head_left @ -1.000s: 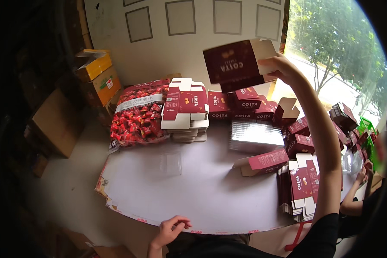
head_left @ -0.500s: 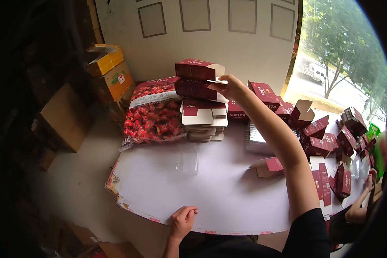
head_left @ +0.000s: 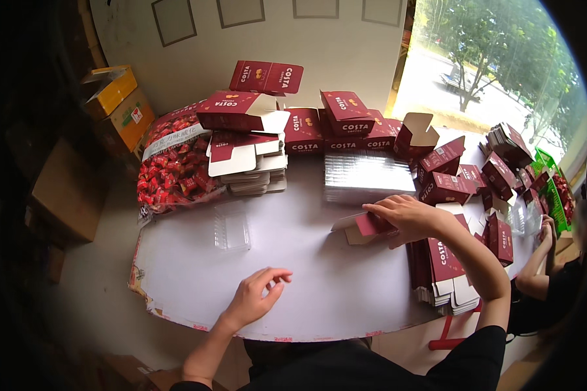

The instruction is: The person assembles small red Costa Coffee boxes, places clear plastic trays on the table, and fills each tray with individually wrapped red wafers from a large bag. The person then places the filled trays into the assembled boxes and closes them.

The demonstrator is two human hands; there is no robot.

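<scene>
My right hand (head_left: 407,218) reaches over a maroon carton (head_left: 360,229) that lies on the table with its pale end flap out. Its fingers are spread across the carton's far edge, the thumb on the near side; the hand covers the carton's right end. Nothing is in my left hand (head_left: 261,296), held over the table's near edge with loosely bent fingers apart. Between the hands and the back stack lies a clear plastic tray (head_left: 232,228). Maroon cartons (head_left: 231,111) rest on a pile of flattened cartons (head_left: 257,179), and another carton (head_left: 265,78) sits tilted behind them.
A large bag of red-wrapped sweets (head_left: 176,166) lies at the back left. Stacked clear trays (head_left: 368,176) stand before a row of cartons (head_left: 346,114). Flat cartons (head_left: 443,267) are piled at the right edge. Beyond, a co-worker's hands (head_left: 546,231) are near a green basket (head_left: 554,195).
My right hand has left the cartons on the back stack and come down over the carton on the table. My left hand's fingers have opened. The view has shifted right.
</scene>
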